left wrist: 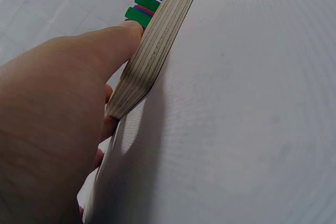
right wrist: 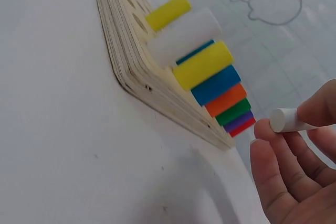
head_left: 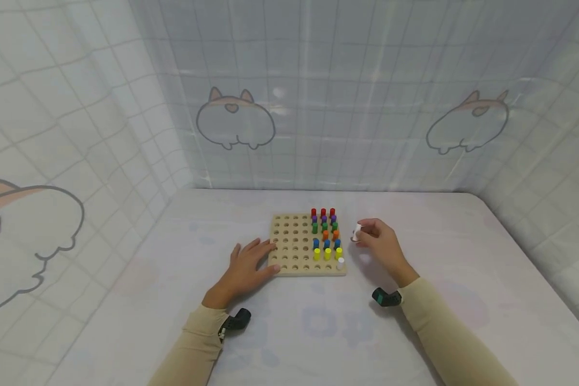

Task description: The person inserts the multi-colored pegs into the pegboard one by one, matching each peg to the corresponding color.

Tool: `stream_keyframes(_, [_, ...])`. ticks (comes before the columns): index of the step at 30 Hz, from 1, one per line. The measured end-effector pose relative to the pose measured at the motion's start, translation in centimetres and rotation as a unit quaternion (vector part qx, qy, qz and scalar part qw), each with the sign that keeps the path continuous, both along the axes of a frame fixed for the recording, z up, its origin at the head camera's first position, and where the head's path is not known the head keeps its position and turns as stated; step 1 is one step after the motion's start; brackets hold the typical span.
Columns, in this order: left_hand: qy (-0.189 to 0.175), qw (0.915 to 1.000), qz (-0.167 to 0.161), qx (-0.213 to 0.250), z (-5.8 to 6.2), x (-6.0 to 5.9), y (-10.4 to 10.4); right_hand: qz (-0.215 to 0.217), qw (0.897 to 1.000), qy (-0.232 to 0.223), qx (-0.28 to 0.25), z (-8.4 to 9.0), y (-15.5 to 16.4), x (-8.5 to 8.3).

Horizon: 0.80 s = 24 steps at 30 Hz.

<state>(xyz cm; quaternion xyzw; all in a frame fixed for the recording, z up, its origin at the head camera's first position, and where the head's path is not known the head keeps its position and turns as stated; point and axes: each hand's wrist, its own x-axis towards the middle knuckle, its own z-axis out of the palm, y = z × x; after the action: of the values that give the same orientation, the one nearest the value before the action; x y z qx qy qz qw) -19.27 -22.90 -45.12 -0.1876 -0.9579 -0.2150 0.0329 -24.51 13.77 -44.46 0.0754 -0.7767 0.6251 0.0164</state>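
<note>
Head view above, wrist views near pegboard point(head_left: 307, 245)

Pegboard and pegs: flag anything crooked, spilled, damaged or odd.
Nothing stands out. The pegboard lies flat, steadied by the left hand. Its coloured pegs stand upright in tidy rows, one white peg in board. The right hand pinches another white peg beside it.

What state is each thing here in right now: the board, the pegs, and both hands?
Peg board: flat on the table, partly filled.
Coloured pegs: upright in holes.
White peg: off the board, pinched in the right hand.
Left hand: fingers straight, resting on the board's edge.
</note>
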Motion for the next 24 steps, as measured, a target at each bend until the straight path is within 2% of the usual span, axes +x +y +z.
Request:
stream_keyframes(15, [0.017,0.9998,-0.004,0.011,-1.0,-0.2,-0.5,0.047,0.996,0.042,-0.068,0.2,-1.5,1.7])
stream_keyframes(24, [0.015,0.9998,-0.005,0.009,-1.7,-0.7,-0.8,0.075,0.993,0.072,-0.048,-0.3,-2.1,2.6])
